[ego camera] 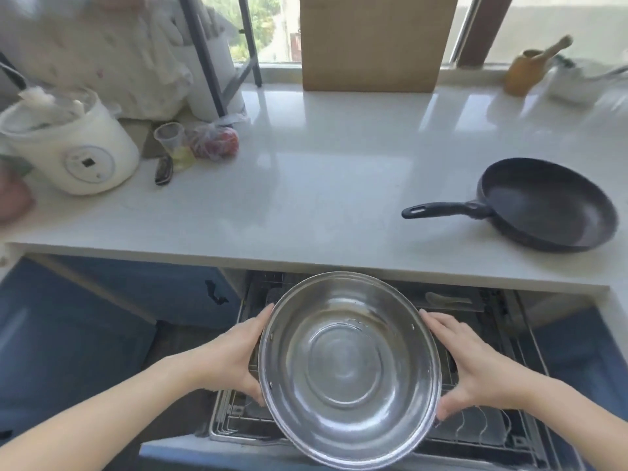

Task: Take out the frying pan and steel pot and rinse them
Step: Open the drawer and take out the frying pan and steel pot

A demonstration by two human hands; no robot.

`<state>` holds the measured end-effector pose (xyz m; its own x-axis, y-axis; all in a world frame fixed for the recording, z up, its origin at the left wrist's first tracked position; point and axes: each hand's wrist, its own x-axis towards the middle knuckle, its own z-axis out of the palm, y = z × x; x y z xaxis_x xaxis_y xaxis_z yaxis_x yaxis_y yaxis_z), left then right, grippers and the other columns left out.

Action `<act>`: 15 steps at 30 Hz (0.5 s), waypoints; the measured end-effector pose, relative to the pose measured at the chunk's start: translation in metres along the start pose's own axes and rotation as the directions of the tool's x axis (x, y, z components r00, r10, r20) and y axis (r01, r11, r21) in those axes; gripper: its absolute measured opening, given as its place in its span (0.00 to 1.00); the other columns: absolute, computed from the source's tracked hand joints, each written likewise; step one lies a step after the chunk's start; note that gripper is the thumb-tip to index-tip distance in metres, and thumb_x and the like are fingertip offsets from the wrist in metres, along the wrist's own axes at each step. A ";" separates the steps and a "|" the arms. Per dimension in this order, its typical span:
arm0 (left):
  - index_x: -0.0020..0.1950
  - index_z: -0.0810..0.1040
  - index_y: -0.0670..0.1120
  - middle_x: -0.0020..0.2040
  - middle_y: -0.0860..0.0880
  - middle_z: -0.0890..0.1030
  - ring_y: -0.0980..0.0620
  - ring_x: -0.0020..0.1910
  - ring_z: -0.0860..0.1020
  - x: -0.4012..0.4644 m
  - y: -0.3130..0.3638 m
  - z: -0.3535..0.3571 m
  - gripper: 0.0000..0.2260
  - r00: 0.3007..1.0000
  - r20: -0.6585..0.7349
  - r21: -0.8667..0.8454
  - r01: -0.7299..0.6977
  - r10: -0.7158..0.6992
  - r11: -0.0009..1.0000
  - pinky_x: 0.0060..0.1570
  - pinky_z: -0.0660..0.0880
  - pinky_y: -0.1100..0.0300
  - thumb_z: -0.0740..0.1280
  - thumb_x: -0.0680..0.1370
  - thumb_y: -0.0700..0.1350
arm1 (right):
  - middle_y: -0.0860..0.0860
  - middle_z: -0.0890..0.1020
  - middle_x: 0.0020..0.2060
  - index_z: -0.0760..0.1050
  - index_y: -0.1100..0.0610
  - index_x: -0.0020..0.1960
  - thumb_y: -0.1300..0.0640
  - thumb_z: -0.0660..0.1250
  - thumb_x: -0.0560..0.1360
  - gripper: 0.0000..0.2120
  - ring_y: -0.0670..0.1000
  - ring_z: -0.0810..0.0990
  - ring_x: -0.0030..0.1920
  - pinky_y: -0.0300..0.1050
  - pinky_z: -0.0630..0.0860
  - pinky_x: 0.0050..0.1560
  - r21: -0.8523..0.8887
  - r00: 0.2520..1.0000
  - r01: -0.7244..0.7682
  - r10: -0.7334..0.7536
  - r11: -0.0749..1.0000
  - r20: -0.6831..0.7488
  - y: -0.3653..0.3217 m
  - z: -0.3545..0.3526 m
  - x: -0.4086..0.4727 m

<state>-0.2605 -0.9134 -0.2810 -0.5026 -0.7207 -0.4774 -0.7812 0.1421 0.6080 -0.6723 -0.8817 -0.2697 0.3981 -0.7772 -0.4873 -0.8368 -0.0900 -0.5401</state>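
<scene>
A round steel pot (350, 368) hangs above the pulled-out drawer rack (492, 433), its shiny empty inside facing me. My left hand (234, 358) grips its left rim and my right hand (475, 365) grips its right rim, fingers wrapped around the outside. The black frying pan (547, 205) lies on the white countertop (306, 198) at the right, its handle pointing left.
A white rice cooker (71, 144), a plastic cup (171, 137) and a bag of red produce (217, 141) stand at the counter's back left. A cardboard box (373, 42) leans at the window. A yellow jar (526, 69) sits far right. Blue cabinet fronts flank the drawer.
</scene>
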 end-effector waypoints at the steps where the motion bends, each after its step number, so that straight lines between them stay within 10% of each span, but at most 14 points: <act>1: 0.76 0.34 0.63 0.77 0.64 0.51 0.63 0.75 0.52 -0.006 0.003 -0.009 0.64 1.000 -0.018 -0.007 -0.015 0.015 1.000 0.75 0.55 0.59 0.79 0.57 0.66 | 0.31 0.44 0.71 0.32 0.34 0.74 0.28 0.76 0.50 0.68 0.46 0.46 0.75 0.50 0.51 0.77 -0.010 1.000 0.013 -0.013 1.000 -0.021 -0.006 -0.006 -0.001; 9: 0.72 0.42 0.71 0.66 0.80 0.55 0.78 0.67 0.56 0.010 0.010 -0.109 0.57 0.986 -0.146 -0.030 -0.082 0.077 0.996 0.60 0.55 0.82 0.83 0.60 0.54 | 0.41 0.55 0.74 0.37 0.34 0.76 0.26 0.76 0.51 0.66 0.47 0.55 0.74 0.55 0.62 0.73 -0.174 0.967 0.170 -0.198 0.970 -0.159 -0.049 -0.100 0.071; 15: 0.78 0.44 0.59 0.72 0.62 0.59 0.62 0.70 0.60 0.075 -0.020 -0.163 0.62 0.971 -0.229 0.027 0.072 -0.064 0.997 0.71 0.59 0.62 0.83 0.56 0.56 | 0.44 0.57 0.73 0.33 0.25 0.69 0.25 0.74 0.49 0.63 0.52 0.59 0.71 0.56 0.62 0.71 -0.269 0.971 0.162 -0.202 0.950 -0.128 -0.049 -0.162 0.163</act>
<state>-0.2226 -1.0806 -0.2255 -0.3535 -0.8644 -0.3575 -0.8252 0.1081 0.5544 -0.6274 -1.1052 -0.2113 0.5073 -0.8163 -0.2762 -0.8310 -0.3786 -0.4075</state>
